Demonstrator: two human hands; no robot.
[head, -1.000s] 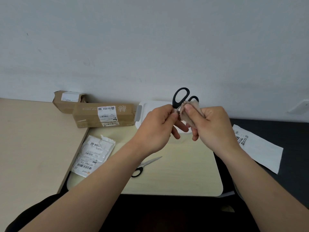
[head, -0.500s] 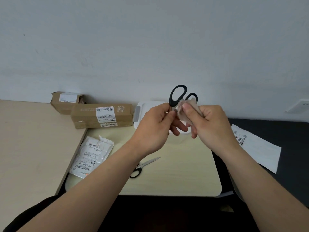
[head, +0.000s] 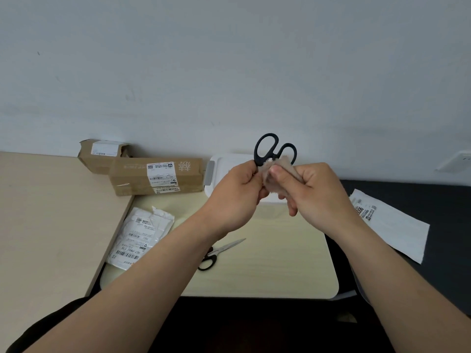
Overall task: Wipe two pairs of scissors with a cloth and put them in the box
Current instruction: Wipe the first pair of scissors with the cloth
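Observation:
My left hand [head: 237,197] grips a pair of black-handled scissors [head: 266,149] held up in the air, handles pointing upward. My right hand [head: 313,194] pinches a beige cloth [head: 276,174] around the blades, which are hidden by the cloth and my fingers. A second pair of scissors [head: 221,250] lies flat on the pale table, black handles toward me, partly covered by my left forearm. The white box [head: 224,164] sits at the back of the table behind my hands.
Two brown cardboard parcels [head: 155,175] stand by the wall at the left. A white mailer bag [head: 140,238] lies at the table's left edge, another white bag [head: 392,225] on the dark surface to the right. A beige desk [head: 46,212] adjoins on the left.
Both hands with scissors and cloth have stayed together in nearly the same place; the right hand's fingers shifted slightly over the cloth. The second pair on the table has not moved.

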